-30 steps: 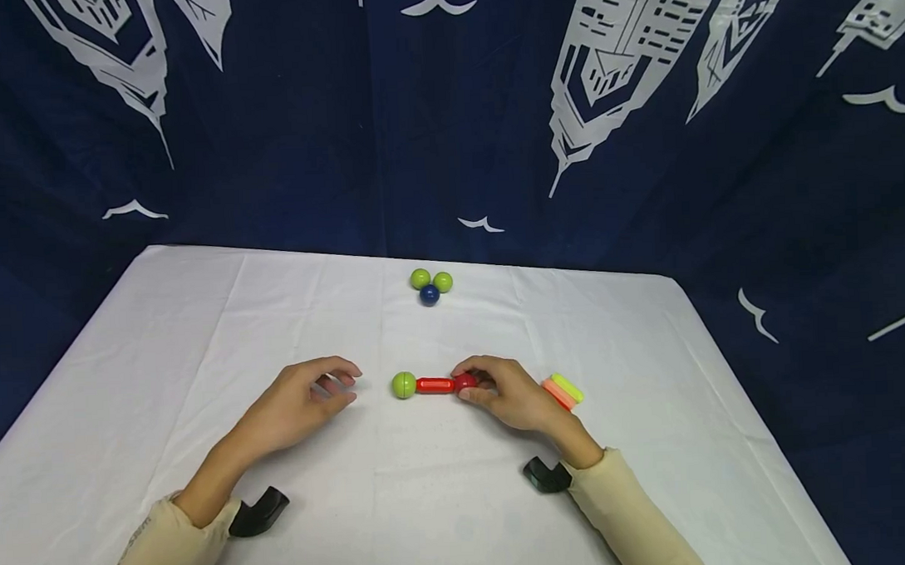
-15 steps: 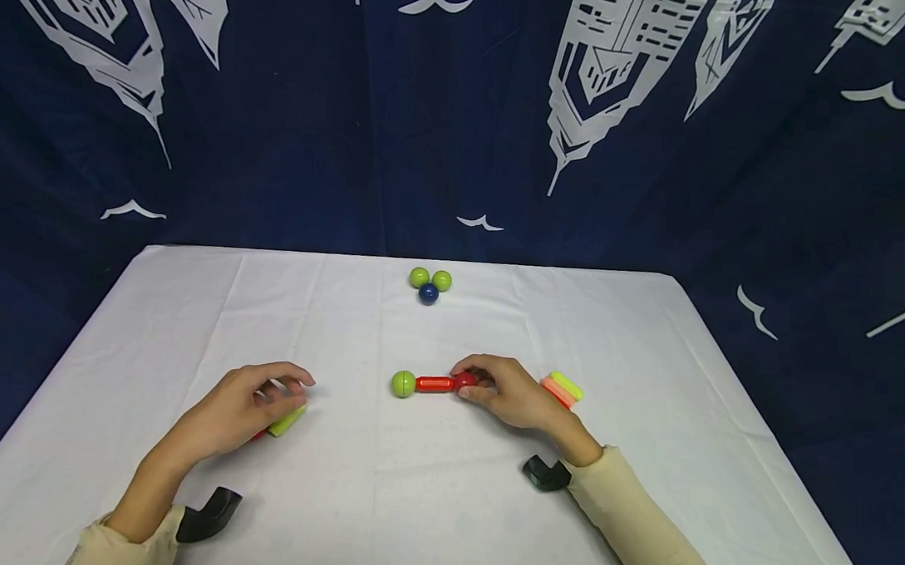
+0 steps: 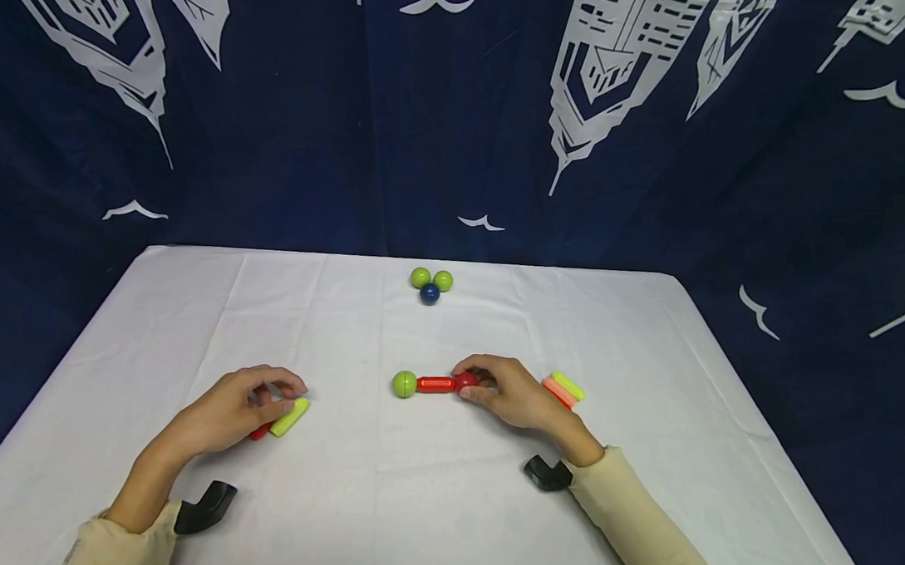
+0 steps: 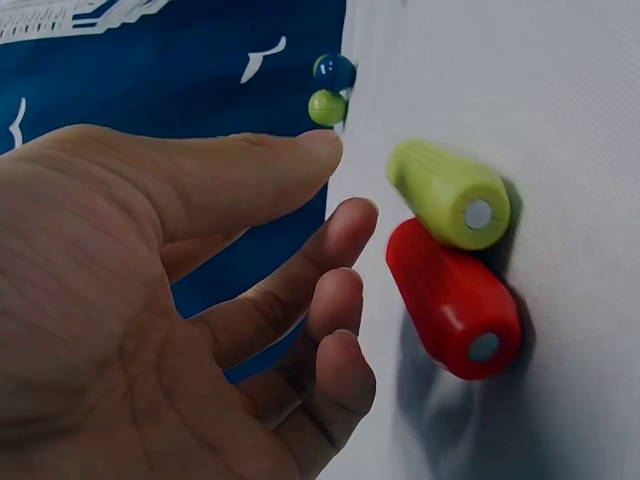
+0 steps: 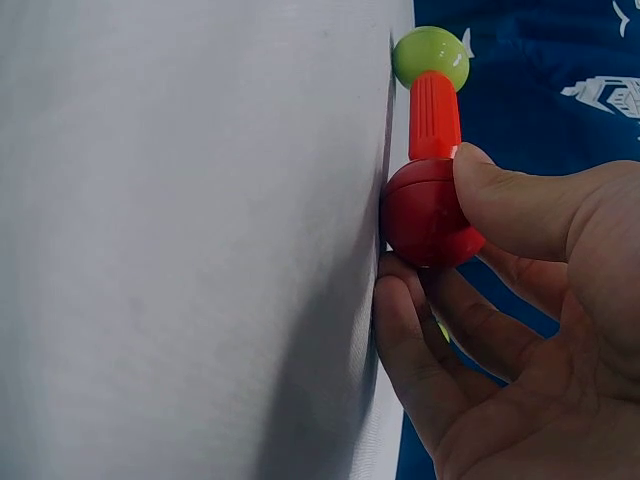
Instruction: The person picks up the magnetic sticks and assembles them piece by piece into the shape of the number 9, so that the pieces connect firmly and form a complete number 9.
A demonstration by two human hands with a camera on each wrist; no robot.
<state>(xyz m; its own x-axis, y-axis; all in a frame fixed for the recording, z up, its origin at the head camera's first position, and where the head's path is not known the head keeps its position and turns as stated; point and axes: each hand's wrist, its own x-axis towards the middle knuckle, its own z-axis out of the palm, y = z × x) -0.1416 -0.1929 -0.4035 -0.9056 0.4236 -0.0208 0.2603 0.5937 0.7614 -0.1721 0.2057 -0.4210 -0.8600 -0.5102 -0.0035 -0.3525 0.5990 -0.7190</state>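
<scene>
My right hand pinches a dark red ball between thumb and fingers. A red magnetic rod joins that ball to a green ball on its left, and the joined piece lies on the table. On the left, my left hand hovers with relaxed fingers close beside a yellow-green rod and a red rod. These two rods lie side by side with metal discs in their ends. The left wrist view shows nothing between that hand's thumb and fingers.
Two green balls and a dark blue ball cluster near the far edge of the white-covered table. Beyond my right wrist lie a yellow rod and an orange-pink rod. A dark blue printed curtain hangs behind.
My left hand has moved left, away from the joined piece, to the yellow-green and red rods. The right hand stays in place on the dark red ball.
</scene>
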